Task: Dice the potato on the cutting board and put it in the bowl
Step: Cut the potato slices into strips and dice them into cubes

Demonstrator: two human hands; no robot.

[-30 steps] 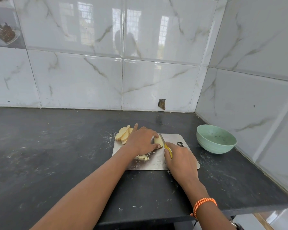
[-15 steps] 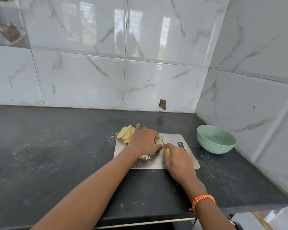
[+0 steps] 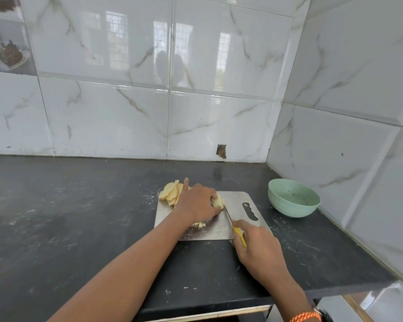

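My left hand lies over the potato on the board, fingers curled round it, holding it down; index finger points away from me toward the wall. Only the pale cut end of the potato shows past my fingertips, on the right side of the hand.

My right hand grips the yellow handle of the knife, index finger laid along the top. The blade runs from the handle up toward the potato, with its tip at or just beside the cut face; I cannot tell whether the edge is in the flesh.

Slices are piled at the far left corner of the board, leaning on one another, some overhanging onto the counter. A few small dice lie on the board just beside my left wrist, partly hidden by it.

The board is steel, with a slot handle at its right end. The bowl is green and stands on the counter to the right of the board, apart from it, near the side wall. It holds only some dark specks, no potato.

An orange band is on my right wrist. The counter is dark, with pale smears around the board.
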